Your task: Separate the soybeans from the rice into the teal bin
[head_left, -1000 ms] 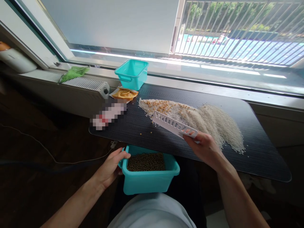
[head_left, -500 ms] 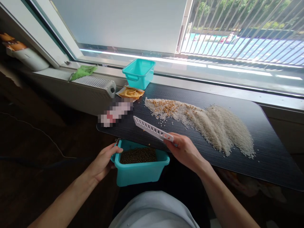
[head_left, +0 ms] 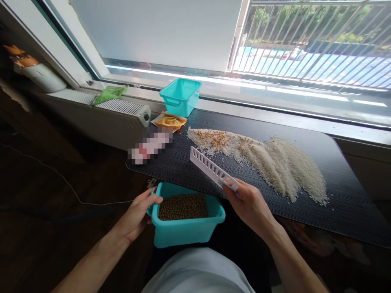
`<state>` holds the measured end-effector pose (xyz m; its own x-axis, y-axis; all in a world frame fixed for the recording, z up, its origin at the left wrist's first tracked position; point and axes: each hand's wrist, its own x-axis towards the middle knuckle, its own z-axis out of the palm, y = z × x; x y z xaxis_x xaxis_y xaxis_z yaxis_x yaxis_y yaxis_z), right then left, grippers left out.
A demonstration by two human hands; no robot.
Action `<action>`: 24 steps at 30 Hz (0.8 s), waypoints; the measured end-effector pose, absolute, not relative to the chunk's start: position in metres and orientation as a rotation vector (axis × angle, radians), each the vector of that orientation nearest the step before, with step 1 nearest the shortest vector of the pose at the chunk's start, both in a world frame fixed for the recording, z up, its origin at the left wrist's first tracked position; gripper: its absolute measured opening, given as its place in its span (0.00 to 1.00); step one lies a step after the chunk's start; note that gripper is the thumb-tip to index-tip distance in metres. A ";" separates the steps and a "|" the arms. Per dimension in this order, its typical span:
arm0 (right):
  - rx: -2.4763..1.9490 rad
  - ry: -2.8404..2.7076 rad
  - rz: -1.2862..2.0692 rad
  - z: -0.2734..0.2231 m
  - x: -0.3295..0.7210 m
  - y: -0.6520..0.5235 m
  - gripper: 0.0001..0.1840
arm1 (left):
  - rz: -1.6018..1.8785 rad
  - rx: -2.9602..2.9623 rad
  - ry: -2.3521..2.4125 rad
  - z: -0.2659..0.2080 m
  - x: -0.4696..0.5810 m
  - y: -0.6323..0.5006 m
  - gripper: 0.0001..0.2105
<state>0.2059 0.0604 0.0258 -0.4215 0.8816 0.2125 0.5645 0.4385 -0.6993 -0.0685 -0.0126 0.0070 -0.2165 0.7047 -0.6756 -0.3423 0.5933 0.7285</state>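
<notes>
My left hand [head_left: 139, 211] grips the left handle of a turquoise plastic bin [head_left: 186, 234], thumb over the rim. Small round brown beans or peas [head_left: 183, 206] lie inside it, and the bin is just below the table's near edge. In my right hand [head_left: 246, 201] is a white slotted plastic strip [head_left: 212, 167], tilted, its far end over the tabletop. Beyond the strip lies a long heap of white rice [head_left: 259, 154] on the dark table [head_left: 342, 171]. Yellowish-tan beans [head_left: 215, 138] are scattered over the heap's left end.
A second turquoise bin [head_left: 180, 97] stands at the table's back left. In front of it lies a folded yellow item [head_left: 170, 121], near a pixelated pink thing [head_left: 149, 147]. A radiator [head_left: 122, 108] with a green cloth [head_left: 110, 94] is at left; the window is behind.
My right hand has moved right and slightly down with the slotted strip. The bin in my left hand sits a little lower and further right in view, partly from the camera shifting.
</notes>
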 end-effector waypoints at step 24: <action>-1.766 -1.846 0.199 0.003 0.266 0.081 0.19 | 1.031 0.429 1.338 0.011 -0.023 -0.024 0.18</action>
<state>0.2657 0.0809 0.0030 0.0352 0.9545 0.2960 0.8695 0.1168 -0.4799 -0.0227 -0.0240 0.0109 -0.1001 0.8043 -0.5858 -0.3615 0.5191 0.7745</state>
